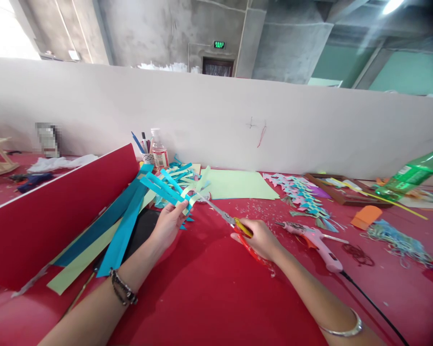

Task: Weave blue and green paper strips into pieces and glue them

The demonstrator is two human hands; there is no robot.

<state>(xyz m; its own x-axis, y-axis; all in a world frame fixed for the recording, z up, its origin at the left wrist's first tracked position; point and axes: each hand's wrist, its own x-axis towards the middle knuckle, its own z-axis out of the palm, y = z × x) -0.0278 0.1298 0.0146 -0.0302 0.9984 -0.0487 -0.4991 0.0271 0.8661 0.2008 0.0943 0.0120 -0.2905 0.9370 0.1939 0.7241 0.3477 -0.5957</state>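
Observation:
Between the thumb and fingers of my left hand (169, 225) is a woven piece of blue and pale green paper strips (168, 188), its loose ends fanning up and to the left. My right hand (261, 239) grips scissors (243, 231) with one yellow and one red handle. Their blades point up and left and reach the pale green strips beside my left fingertips. Whether the blades are parted there is too small to tell. Long blue strips (120, 235) and a pale green strip (86, 254) lie left of my left forearm.
A red board (68, 211) stands on edge at the left. Behind my hands are a clear bottle (160, 151), pale green sheets (240, 183) and cut strips. A pink glue gun (315, 242) with a cord, woven paper pieces (303, 197) and a green bottle (411, 174) lie right.

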